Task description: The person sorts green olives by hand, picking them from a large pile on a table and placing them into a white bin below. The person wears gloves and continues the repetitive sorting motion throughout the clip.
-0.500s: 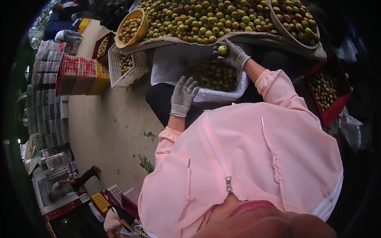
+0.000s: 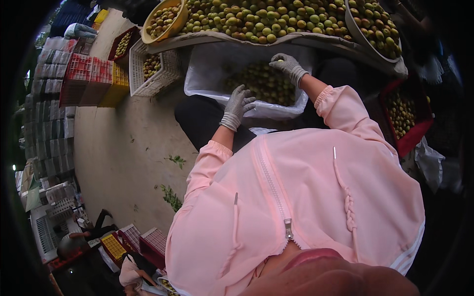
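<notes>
Right hand (image 2: 289, 68) and left hand (image 2: 237, 106), both gloved in grey knit, at a plastic-lined container (image 2: 202, 74) below the near edge of the tabletop (image 2: 212, 37). The principal change over the last half second is at the right hand. In the earlier view it reaches up to the tabletop's edge, with a round green fruit (image 2: 281, 60) plainly exposed at its fingers; now it appears apart from that edge, over the far right part of the container, and the fruit shows only as a small pale patch between the curled digits. The left hand shifts as well: from upright and outside the near left rim, it comes rightward and tilts in over that rim. For the work in hand, the change is judged to set the held fruit away from the heaped fruit (image 2: 256, 22) on the tabletop and above the loose fruit (image 2: 266, 86) inside the container; no release is visible.

Pose. The right forearm (image 2: 312, 86) slants up and leftward from its pink cuff, the back of the hand uppermost and the fingers pointing left; its grip is closed about the green fruit, pinching it near the fingertips. The left forearm (image 2: 225, 137) rises toward the upper right; its grip is spread, fingers loosely bent and parted, with nothing seen between them. Height above the loose fruit cannot be told.
</notes>
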The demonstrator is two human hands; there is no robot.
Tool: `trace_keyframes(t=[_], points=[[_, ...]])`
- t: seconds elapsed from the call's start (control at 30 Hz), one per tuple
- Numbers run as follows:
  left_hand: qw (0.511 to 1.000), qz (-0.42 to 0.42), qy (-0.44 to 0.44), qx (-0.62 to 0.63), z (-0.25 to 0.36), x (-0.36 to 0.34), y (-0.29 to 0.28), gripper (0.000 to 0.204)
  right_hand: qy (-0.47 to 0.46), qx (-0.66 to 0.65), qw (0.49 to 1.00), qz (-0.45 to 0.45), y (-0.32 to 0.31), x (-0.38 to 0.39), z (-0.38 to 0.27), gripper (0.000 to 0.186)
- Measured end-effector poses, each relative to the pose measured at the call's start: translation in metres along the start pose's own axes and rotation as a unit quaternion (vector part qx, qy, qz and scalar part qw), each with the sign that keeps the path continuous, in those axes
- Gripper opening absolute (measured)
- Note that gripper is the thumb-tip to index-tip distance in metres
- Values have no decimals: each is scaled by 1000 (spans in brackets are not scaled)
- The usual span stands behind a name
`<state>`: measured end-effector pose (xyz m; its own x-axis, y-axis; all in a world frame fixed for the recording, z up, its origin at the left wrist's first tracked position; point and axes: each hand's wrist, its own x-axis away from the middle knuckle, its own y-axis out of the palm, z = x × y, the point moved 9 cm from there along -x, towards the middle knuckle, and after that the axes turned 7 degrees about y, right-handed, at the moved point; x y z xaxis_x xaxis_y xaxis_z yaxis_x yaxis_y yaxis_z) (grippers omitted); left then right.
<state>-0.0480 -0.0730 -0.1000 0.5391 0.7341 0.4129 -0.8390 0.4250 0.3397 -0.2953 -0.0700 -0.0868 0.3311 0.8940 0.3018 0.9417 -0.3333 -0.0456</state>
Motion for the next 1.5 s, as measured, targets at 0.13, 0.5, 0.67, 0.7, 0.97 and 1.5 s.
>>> trace_keyframes(t=[0.13,0.5,0.67,0.7,0.97,1.5], points=[[996,-7,5,-85,-7,-10,-8,53,64,-41,996,-45,33,7,-1,14],[956,-39,130,-260,36,-84,36,44,42,171,977,-123,46,8,-5,28],[701,-33,395,-592,115,-115,137,44,-17,442,879,-177,59,21,-8,27],[682,-39,380,-623,116,-125,147,43,-22,428,886,-174,61,18,-7,28],[547,-60,255,-795,88,-171,190,33,22,405,898,-170,55,1,-5,28],[755,-5,420,-503,105,-67,119,23,-17,60,989,-134,35,-7,-22,64]])
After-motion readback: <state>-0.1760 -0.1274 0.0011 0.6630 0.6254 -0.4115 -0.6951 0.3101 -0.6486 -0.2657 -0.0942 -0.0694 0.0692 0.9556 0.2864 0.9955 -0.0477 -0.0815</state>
